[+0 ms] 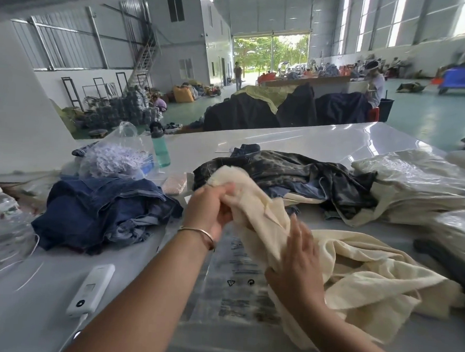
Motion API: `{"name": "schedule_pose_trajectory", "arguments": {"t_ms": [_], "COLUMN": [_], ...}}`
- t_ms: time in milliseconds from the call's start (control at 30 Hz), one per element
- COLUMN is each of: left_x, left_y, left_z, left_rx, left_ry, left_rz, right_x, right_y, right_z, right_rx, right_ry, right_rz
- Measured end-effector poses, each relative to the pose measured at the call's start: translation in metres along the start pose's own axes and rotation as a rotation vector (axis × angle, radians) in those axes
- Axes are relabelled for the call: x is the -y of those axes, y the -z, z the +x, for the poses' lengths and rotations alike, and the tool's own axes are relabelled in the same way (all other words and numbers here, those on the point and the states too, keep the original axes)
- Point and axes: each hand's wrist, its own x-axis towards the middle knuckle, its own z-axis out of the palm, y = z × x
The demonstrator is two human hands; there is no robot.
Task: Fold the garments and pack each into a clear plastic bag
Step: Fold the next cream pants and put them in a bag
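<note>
My left hand point(213, 210) fingers bunch cream garment point(337, 266) top; right hand point(298, 257) fingers straight, pressing cloth just below. Soft, light, floppy, so take seams. Clear bag point(235, 285) flat on surface beneath fingers.

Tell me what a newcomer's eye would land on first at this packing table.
First the cream garment, bunched at centre: the left hand grips its raised end while the right hand lies flat on it. Under it lies a printed clear plastic bag. A heap of dark blue denim sits to the left.
</note>
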Motion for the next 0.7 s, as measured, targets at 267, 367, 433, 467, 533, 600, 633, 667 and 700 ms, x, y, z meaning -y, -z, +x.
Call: {"name": "schedule_pose_trajectory", "arguments": {"t_ms": [267, 367, 433, 467, 533, 600, 633, 667, 700], "left_x": [-0.063, -0.069, -0.067, -0.064, -0.062, -0.066, -0.069, -0.070, -0.068], "left_y": [-0.010, -0.019, -0.025, -0.027, -0.028, -0.023, -0.018, -0.012, -0.005], "left_z": [-0.036, -0.053, -0.061, -0.061, -0.063, -0.058, -0.054, -0.049, -0.042], "left_rx": [0.414, 0.583, 0.673, 0.722, 0.739, 0.701, 0.650, 0.546, 0.391], "left_ry": [-0.083, -0.080, -0.103, -0.107, -0.148, -0.160, -0.180, -0.193, -0.246], "left_rz": [-0.418, -0.333, -0.317, -0.327, -0.333, -0.361, -0.392, -0.435, -0.453], "right_x": [-0.078, -0.071, -0.065, -0.061, -0.058, -0.057, -0.062, -0.072, -0.084], "right_y": [-0.017, -0.017, -0.017, -0.015, -0.011, -0.003, 0.006, 0.015, 0.033], "right_z": [-0.014, 0.005, 0.022, 0.029, 0.036, 0.028, 0.028, 0.034, 0.047], "right_rx": [0.207, 0.144, 0.140, 0.165, 0.214, 0.234, 0.209, 0.168, 0.097], "right_ry": [-0.306, -0.349, -0.330, -0.310, -0.314, -0.324, -0.375, -0.471, -0.536], "right_rz": [-0.146, -0.141, -0.254, -0.306, -0.213, 0.029, 0.215, 0.360, 0.425]}}
